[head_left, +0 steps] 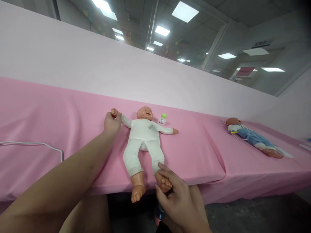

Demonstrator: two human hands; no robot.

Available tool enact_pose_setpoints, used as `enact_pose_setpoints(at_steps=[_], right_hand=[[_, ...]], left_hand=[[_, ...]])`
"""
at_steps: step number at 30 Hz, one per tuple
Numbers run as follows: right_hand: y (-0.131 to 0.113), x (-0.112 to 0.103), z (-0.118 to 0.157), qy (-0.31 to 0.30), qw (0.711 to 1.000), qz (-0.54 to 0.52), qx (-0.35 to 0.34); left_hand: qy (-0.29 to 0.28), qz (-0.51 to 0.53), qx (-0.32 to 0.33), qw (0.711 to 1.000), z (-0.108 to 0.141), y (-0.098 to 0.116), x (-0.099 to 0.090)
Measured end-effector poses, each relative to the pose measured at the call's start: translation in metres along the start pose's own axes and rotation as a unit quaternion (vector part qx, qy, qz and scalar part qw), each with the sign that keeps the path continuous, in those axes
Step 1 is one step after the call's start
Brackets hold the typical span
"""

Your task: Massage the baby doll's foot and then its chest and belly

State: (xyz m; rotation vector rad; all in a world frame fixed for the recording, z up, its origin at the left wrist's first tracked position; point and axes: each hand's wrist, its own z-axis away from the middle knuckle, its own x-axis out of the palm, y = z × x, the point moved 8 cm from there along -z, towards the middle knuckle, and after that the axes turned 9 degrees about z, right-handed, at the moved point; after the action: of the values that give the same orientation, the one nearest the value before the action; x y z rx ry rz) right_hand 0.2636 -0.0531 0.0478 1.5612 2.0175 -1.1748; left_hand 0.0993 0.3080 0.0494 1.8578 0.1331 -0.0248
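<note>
A baby doll (144,129) in a white cloth body suit lies on its back on the pink sheet, its head toward the wall and its feet over the front edge. My left hand (112,124) is closed around the doll's hand at the left, with that arm stretched out sideways. Lower down, my right hand (173,191) grips the doll's foot on the right side, thumb below and fingers at the ankle. The other foot hangs free. Beside the doll's head stands a small white bottle (162,119) with a green cap.
A second doll (255,136) in blue trousers lies farther right, with thin tubing by its head. A white cable (36,143) runs over the pink sheet (189,155) at the left. Behind the bed rises a pale wall (109,71) with windows above.
</note>
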Motion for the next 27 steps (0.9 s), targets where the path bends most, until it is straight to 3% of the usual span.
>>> enact_pose_setpoints(at_steps=[5, 8, 11, 16, 20, 24, 27], right_hand=[[0.018, 0.005, -0.027, 0.005, 0.998, -0.055, 0.034], [0.024, 0.008, -0.055, 0.036, 0.996, -0.076, 0.042], [0.03, 0.019, -0.084, 0.046, 0.993, -0.088, 0.057], [0.03, 0.042, -0.12, 0.011, 0.993, -0.099, 0.064], [0.03, 0.055, -0.131, -0.003, 0.994, -0.088, 0.06], [0.036, 0.053, -0.124, 0.01, 0.99, -0.118, 0.076], [0.039, 0.037, -0.104, 0.02, 0.987, -0.135, 0.09]], left_hand=[[-0.121, -0.087, 0.177, 0.973, 0.038, 0.045, 0.039], [-0.206, -0.187, 0.246, 0.929, 0.06, 0.054, 0.065], [-0.245, -0.222, 0.272, 0.904, 0.07, 0.055, 0.076], [-0.24, -0.232, 0.279, 0.9, 0.072, 0.055, 0.073], [-0.239, -0.215, 0.266, 0.909, 0.07, 0.054, 0.071], [-0.204, -0.177, 0.221, 0.937, 0.056, 0.051, 0.058], [-0.133, -0.12, 0.167, 0.969, 0.032, 0.043, 0.033]])
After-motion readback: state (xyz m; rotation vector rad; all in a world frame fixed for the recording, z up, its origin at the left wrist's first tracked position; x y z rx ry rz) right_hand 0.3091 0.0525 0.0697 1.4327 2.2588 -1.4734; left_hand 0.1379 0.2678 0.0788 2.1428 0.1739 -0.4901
